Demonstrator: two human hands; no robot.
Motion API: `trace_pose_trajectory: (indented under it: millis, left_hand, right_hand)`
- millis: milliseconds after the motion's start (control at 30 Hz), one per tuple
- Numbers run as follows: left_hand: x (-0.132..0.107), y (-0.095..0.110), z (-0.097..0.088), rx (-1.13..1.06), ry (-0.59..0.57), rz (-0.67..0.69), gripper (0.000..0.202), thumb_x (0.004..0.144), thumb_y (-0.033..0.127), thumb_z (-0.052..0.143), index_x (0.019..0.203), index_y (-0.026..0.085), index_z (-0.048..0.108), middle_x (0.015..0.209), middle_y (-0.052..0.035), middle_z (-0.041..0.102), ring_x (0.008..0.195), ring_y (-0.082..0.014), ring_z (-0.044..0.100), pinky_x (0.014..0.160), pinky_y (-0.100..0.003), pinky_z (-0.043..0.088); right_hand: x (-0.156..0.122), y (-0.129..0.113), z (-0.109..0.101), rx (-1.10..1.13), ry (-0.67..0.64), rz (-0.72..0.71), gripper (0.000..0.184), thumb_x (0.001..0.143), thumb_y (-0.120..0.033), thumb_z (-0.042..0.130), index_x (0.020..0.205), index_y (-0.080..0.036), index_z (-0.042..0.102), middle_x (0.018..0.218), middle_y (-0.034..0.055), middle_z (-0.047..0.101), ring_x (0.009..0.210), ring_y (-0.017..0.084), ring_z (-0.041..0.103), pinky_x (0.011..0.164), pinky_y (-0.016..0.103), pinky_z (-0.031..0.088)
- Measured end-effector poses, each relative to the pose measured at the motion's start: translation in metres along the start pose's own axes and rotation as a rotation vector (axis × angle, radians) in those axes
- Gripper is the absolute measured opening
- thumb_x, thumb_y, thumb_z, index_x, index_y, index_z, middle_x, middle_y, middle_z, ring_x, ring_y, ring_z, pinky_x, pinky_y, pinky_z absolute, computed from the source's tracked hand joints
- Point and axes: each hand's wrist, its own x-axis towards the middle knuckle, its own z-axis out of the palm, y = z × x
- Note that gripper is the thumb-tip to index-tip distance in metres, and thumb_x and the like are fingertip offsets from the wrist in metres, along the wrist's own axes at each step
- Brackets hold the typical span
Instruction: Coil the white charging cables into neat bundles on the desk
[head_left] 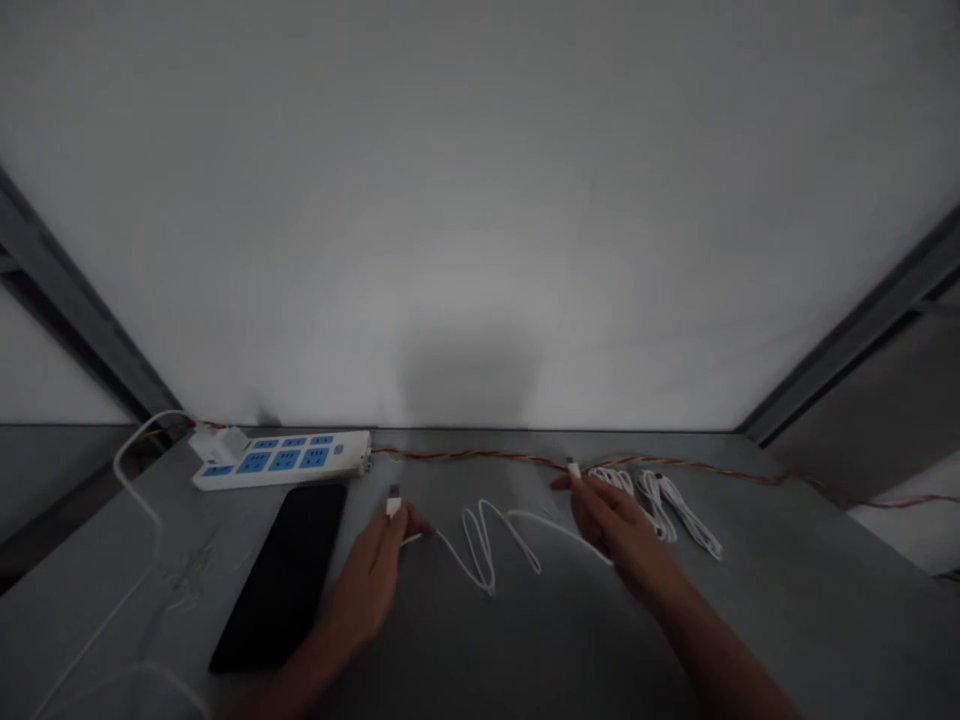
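Note:
My left hand (373, 577) pinches the USB plug end (393, 503) of a white cable (487, 545), just right of a black phone (283, 575) lying flat on the grey table. My right hand (611, 525) pinches the cable's other small plug (574, 468), raised slightly above the table. The cable sags in loose loops on the table between both hands.
A white power strip (281, 460) with blue sockets lies at the back left, a white charger (217, 443) plugged into it. Two bundled white cables (664, 505) lie right of my right hand. A twisted red-yellow wire (480, 457) runs along the back wall.

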Motion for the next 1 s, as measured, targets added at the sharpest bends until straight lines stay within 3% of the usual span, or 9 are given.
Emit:
trace_pose_trajectory:
  millis: [133, 233, 333, 467, 600, 700, 800, 900, 1000]
  left_hand:
    - [-0.012, 0.001, 0.003, 0.133, -0.134, 0.076, 0.038, 0.096, 0.044, 0.035, 0.102, 0.024, 0.067, 0.105, -0.008, 0.071, 0.103, -0.0266, 0.064, 0.096, -0.042, 0.046]
    - [-0.014, 0.006, 0.003, 0.19, -0.216, 0.137, 0.033, 0.097, 0.039, 0.036, 0.103, 0.024, 0.065, 0.104, -0.0076, 0.07, 0.1, -0.0252, 0.064, 0.092, -0.04, 0.048]
    - [-0.012, 0.015, 0.003, 0.237, -0.227, 0.276, 0.027, 0.097, 0.036, 0.041, 0.097, 0.023, 0.065, 0.107, -0.0073, 0.068, 0.104, -0.0236, 0.061, 0.094, -0.037, 0.046]
    - [-0.01, 0.024, 0.001, 0.3, -0.235, 0.344, 0.024, 0.095, 0.033, 0.049, 0.091, 0.024, 0.071, 0.098, -0.0049, 0.068, 0.099, -0.0227, 0.061, 0.091, -0.035, 0.046]
    - [-0.009, 0.026, 0.0, 0.312, -0.348, 0.329, 0.027, 0.096, 0.03, 0.047, 0.092, 0.027, 0.073, 0.101, -0.003, 0.068, 0.095, -0.0201, 0.062, 0.085, -0.031, 0.047]
    - [-0.009, 0.024, 0.0, 0.365, -0.352, 0.306, 0.026, 0.095, 0.03, 0.048, 0.092, 0.027, 0.073, 0.099, -0.0025, 0.071, 0.095, -0.0215, 0.063, 0.087, -0.033, 0.045]
    - [-0.01, 0.024, 0.0, 0.366, -0.36, 0.234, 0.028, 0.095, 0.036, 0.047, 0.097, 0.024, 0.072, 0.095, -0.0034, 0.072, 0.088, -0.0213, 0.064, 0.082, -0.032, 0.046]
    - [-0.011, 0.025, 0.001, 0.307, -0.378, 0.11, 0.03, 0.092, 0.04, 0.052, 0.108, 0.022, 0.07, 0.094, -0.0041, 0.073, 0.083, -0.0204, 0.064, 0.075, -0.029, 0.047]
    - [-0.011, 0.026, 0.003, 0.228, -0.424, 0.032, 0.035, 0.09, 0.038, 0.055, 0.119, 0.022, 0.066, 0.092, -0.0027, 0.073, 0.078, -0.0186, 0.064, 0.071, -0.027, 0.047]
  right_hand:
    - [-0.008, 0.005, 0.016, -0.081, -0.252, 0.003, 0.045, 0.079, -0.061, 0.06, 0.098, -0.02, 0.059, 0.055, -0.0097, 0.032, 0.046, 0.009, 0.028, 0.044, 0.022, 0.022]
    - [-0.015, 0.002, 0.023, -0.145, -0.389, 0.011, 0.028, 0.075, -0.035, 0.069, 0.094, -0.023, 0.053, 0.06, -0.0094, 0.037, 0.051, 0.009, 0.033, 0.049, 0.022, 0.028]
    - [-0.021, 0.0, 0.028, -0.294, -0.435, 0.029, 0.027, 0.069, -0.02, 0.07, 0.08, -0.023, 0.046, 0.062, -0.009, 0.039, 0.055, 0.009, 0.035, 0.051, 0.022, 0.028]
    - [-0.021, 0.005, 0.033, -0.526, -0.368, -0.001, 0.028, 0.072, -0.024, 0.073, 0.073, -0.022, 0.045, 0.067, -0.0065, 0.046, 0.06, 0.011, 0.04, 0.054, 0.023, 0.028]
    - [-0.019, 0.011, 0.038, -0.648, -0.331, -0.036, 0.021, 0.078, -0.032, 0.072, 0.075, -0.02, 0.055, 0.07, -0.0035, 0.053, 0.065, 0.013, 0.046, 0.056, 0.024, 0.031]
    - [-0.019, 0.011, 0.041, -0.657, -0.319, -0.134, 0.017, 0.082, -0.035, 0.07, 0.08, -0.02, 0.064, 0.079, -0.001, 0.057, 0.071, 0.014, 0.051, 0.061, 0.024, 0.034]
    - [-0.019, 0.01, 0.041, -0.643, -0.285, -0.255, 0.029, 0.091, -0.038, 0.06, 0.07, -0.018, 0.065, 0.08, 0.0007, 0.055, 0.072, 0.014, 0.052, 0.063, 0.025, 0.036]
    - [-0.019, 0.011, 0.039, -0.641, -0.336, -0.287, 0.044, 0.096, -0.039, 0.051, 0.06, -0.017, 0.061, 0.072, -0.0003, 0.054, 0.066, 0.012, 0.051, 0.06, 0.025, 0.034]
    - [-0.016, 0.014, 0.036, -0.573, -0.395, -0.212, 0.031, 0.094, -0.034, 0.054, 0.071, -0.018, 0.068, 0.072, -0.0013, 0.059, 0.066, 0.012, 0.053, 0.06, 0.024, 0.036]
